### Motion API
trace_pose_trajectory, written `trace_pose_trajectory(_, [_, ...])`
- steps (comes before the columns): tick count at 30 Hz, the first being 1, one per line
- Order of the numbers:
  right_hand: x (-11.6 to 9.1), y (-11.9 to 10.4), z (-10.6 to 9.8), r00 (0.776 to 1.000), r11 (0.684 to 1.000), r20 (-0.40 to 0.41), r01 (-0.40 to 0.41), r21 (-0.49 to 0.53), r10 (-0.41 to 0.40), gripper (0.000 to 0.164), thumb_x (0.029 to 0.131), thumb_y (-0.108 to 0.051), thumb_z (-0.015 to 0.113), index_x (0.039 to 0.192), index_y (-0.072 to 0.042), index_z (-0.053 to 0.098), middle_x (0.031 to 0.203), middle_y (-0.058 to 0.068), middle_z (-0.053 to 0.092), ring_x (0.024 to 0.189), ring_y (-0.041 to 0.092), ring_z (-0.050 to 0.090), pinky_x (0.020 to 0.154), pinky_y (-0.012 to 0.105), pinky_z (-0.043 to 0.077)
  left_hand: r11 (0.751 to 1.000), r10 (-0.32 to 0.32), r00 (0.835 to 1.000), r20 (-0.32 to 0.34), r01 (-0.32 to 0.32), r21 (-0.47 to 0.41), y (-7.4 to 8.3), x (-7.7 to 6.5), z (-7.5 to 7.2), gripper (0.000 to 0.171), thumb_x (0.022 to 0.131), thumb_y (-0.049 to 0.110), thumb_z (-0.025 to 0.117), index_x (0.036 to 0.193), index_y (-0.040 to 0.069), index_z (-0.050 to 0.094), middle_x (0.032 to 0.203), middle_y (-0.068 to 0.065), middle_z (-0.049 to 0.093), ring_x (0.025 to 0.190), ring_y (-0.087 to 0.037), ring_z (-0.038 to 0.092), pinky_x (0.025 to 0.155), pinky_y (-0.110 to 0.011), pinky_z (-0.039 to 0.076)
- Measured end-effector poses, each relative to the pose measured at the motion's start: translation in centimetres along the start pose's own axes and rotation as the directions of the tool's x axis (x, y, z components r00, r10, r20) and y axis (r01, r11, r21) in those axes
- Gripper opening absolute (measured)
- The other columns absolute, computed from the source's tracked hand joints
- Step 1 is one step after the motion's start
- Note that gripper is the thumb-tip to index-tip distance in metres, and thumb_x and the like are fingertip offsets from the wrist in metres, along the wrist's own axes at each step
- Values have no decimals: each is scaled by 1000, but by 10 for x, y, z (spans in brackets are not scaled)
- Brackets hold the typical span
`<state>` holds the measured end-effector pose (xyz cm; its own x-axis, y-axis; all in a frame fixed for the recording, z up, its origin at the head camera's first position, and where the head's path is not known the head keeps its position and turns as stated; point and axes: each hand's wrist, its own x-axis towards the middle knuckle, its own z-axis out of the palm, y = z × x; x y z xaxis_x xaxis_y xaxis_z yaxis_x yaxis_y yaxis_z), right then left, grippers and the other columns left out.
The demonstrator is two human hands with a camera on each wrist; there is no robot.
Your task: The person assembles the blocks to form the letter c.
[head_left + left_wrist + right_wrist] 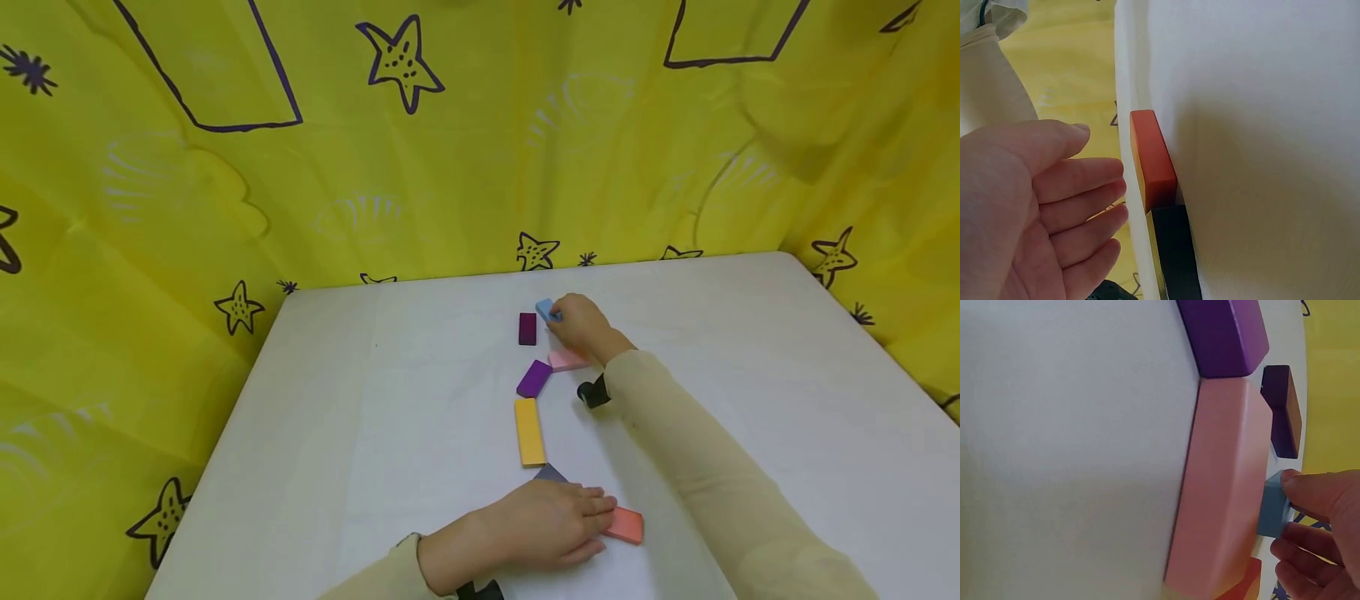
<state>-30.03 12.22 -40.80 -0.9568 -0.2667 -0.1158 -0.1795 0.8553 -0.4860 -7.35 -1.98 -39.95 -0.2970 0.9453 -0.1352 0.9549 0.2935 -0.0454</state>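
Observation:
My right hand (579, 323) pinches a light blue block (1272, 509) between thumb and fingers at the far side of the table. Left of it lies a maroon block (527, 329); nearer me lie a pink block (567, 360) and a purple block (535, 379), end to end in the right wrist view. An orange block (1249, 581) shows partly behind the pink one. My left hand (547, 521), fingers straight, lies beside a coral-red block (626, 526) and a dark grey block (1175, 250), partly covering both in the head view. Its palm holds nothing.
A yellow block (529, 433) lies between the purple and grey blocks, forming a bent line on the white table (420, 400). A yellow patterned cloth (465, 167) hangs around the table's back and sides. A black wrist camera (595, 392) juts from the right sleeve.

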Motion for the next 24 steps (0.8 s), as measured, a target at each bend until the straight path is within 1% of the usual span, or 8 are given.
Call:
trace_pose_trajectory(3, [1, 1, -1, 1000, 1000, 8, 9, -12, -9, 30, 90, -16, 58, 111, 6, 62, 113, 21, 55, 104, 34, 49, 95, 46, 37, 1000, -5, 1000, 10, 5, 5, 1, 1, 0, 40, 98, 36, 38, 131, 19, 54, 133, 10, 48, 122, -2, 40, 99, -14, 27])
trace_pose_trajectory(7, [2, 2, -1, 1000, 1000, 20, -3, -11, 3, 31, 91, -16, 58, 111, 6, 62, 112, 21, 55, 102, 33, 49, 95, 46, 38, 999, -8, 1000, 14, 7, 36, 4, 2, 0, 38, 98, 36, 38, 129, 21, 56, 131, 11, 49, 121, -1, 42, 98, -13, 27])
trace_pose_trajectory(10, [3, 3, -2, 999, 1000, 29, -15, -12, 15, 31, 91, -15, 57, 112, 7, 62, 112, 21, 56, 99, 32, 50, 94, 46, 39, 999, -12, 1000, 21, 11, 30, 5, 2, 1, 38, 98, 35, 38, 129, 21, 56, 132, 12, 49, 121, -1, 42, 98, -13, 28])
trace_pose_trajectory(13, [4, 5, -3, 1000, 999, 22, 9, -53, -8, 31, 90, -14, 57, 111, 7, 62, 112, 21, 58, 98, 32, 52, 92, 46, 40, 1000, -16, 1000, 24, 16, 11, 4, 2, 1, 38, 98, 35, 38, 129, 21, 56, 132, 12, 49, 120, 0, 42, 96, -13, 30])
trace_pose_trajectory(17, [4, 12, -6, 999, 994, 2, 44, -102, -44, 31, 88, -11, 56, 111, 8, 62, 110, 22, 60, 97, 31, 54, 91, 45, 41, 1000, -16, 1000, 16, 16, 8, 4, 2, 2, 39, 98, 37, 38, 128, 22, 56, 132, 12, 49, 120, 0, 42, 94, -14, 33])
trace_pose_trajectory(20, [3, 17, -8, 999, 995, 0, 36, -94, -36, 32, 87, -10, 55, 112, 9, 62, 111, 23, 60, 97, 32, 53, 91, 45, 40, 1000, -13, 1000, 11, 13, 1, 3, 1, 3, 40, 97, 40, 38, 128, 22, 57, 132, 12, 49, 120, 0, 42, 93, -14, 34])
trace_pose_trajectory(24, [4, 22, -10, 1000, 998, 22, 12, -69, -11, 33, 87, -10, 55, 114, 10, 60, 111, 23, 59, 96, 32, 52, 92, 46, 40, 1000, -12, 1000, 10, 12, -22, 3, 2, 4, 40, 97, 40, 38, 127, 22, 57, 131, 12, 50, 120, 0, 42, 92, -14, 36])
